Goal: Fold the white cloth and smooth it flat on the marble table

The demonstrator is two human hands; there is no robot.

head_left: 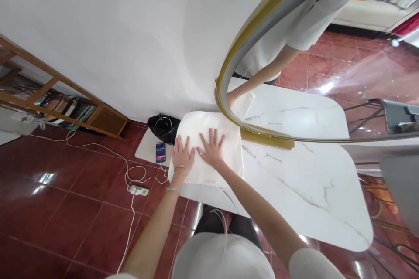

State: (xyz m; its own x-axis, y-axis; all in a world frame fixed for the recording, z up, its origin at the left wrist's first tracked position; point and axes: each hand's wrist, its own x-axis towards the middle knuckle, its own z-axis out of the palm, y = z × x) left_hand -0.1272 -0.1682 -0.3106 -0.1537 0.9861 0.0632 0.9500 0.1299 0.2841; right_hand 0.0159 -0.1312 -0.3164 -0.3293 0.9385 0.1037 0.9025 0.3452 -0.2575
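One left hand [182, 157] and one right hand [212, 150] are both palm-down on a flat white cloth with a zigzag edge [196, 124], so that's the thing being handled here. It's lying at the left end of a glossy white marble-look tabletop with grey veins [294, 187], and there's some tiny grey lettering near its close edge, too small to read. Fingers are straight on both hands: the right ones are fanned out wide, the left ones a bit less spread, and the two thumbs are close together. Left arm's got two thin bands [180, 167] around the wrist area, and there's what looks like a thin ring [200, 153] on the right thumb.

Just beside the cloth on the left you've got a shiny black bag [162, 130] against the wall, plus a dark smartphone with a lit screen [160, 152] on a small white surface [146, 148]. White cables run over the dark red tile floor [81, 213] to a white power strip [139, 190]. Off to the right, a big round gold-framed mirror [245, 37] stands at the back of the tabletop, reflecting an arm and a white sleeve.
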